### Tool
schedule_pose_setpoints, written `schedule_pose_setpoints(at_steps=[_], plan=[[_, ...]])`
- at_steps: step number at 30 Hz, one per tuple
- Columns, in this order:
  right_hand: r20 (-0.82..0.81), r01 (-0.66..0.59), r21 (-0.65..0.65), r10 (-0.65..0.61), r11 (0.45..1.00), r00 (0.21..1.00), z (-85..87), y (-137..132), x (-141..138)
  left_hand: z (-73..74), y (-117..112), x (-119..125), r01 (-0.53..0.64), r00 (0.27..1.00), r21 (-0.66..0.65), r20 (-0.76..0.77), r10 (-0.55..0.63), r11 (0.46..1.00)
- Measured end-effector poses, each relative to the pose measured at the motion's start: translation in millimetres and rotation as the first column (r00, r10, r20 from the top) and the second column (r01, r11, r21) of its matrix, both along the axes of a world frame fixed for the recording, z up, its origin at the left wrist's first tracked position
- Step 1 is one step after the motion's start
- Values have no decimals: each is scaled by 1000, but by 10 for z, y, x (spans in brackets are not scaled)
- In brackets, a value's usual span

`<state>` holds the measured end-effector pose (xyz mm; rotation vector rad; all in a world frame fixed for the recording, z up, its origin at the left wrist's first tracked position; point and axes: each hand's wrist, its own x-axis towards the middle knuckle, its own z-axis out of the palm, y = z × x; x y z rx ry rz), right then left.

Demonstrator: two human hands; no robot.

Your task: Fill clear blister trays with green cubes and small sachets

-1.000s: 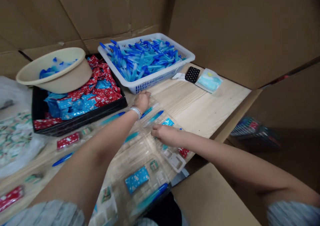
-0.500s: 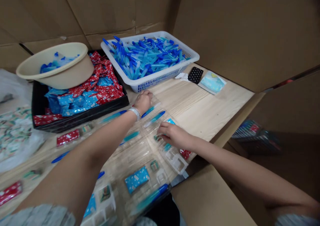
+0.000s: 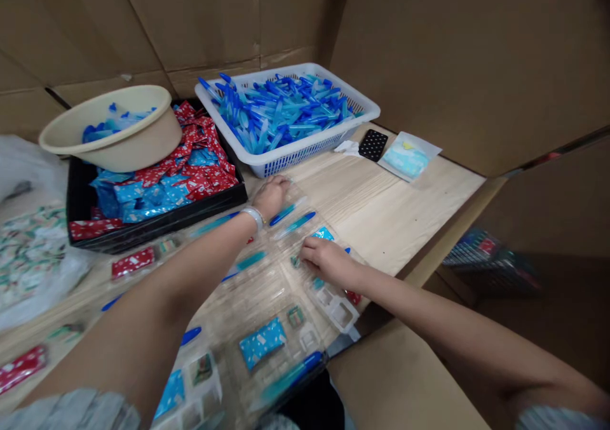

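Head view: two hands over a clear moulded tray

The clear moulded tray (image 3: 248, 296) lay at the near edge of the pale wooden tabletop (image 3: 395, 220). Two blue pen-like pieces (image 3: 294, 225) sat at its far end, long axes slanting, tips pointing up and to the right. The left hand (image 3: 271, 196) lay spread on the far edge, clamped on nothing. The right hand (image 3: 326, 260) curled down beside a small teal piece (image 3: 296, 262); its fingers seemed to touch it, but a pinch could not be told from this angle. A flat left palm suited thin plastic that could slide, and light fingertips suited so small a piece. Beyond stood a white plastic basket (image 3: 314, 139) heaped with blue pieces, a black tray (image 3: 157, 223) of red and blue packets, and a beige basin (image 3: 138, 150).
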<state>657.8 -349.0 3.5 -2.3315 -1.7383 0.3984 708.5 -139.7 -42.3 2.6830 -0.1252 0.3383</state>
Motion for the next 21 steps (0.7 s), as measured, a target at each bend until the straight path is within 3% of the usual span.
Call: schedule_pose_setpoints(at_steps=[6, 10, 14, 17, 21], plan=[[-26, -55, 41, 56, 998, 998, 15, 41, 28, 5, 24, -5, 3, 1000, -20, 7, -3, 1000], [-65, -36, 116, 44, 993, 997, 32, 72, 47, 40, 50, -30, -32, 999, -133, 3, 33, 991], [-87, 91, 203, -75, 975, 993, 74, 143, 221, 119, 41, -80, -163, 987, -204, -24, 161, 965], [-35, 272, 264, -273, 925, 961, 25, 295, 526, 154, 11, -110, -132, 991, -101, -27, 130, 986], [45, 478, 273, -507, 835, 861, -159, 599, 960, 146, -17, -96, -92, 996, -7, -20, 92, 996]])
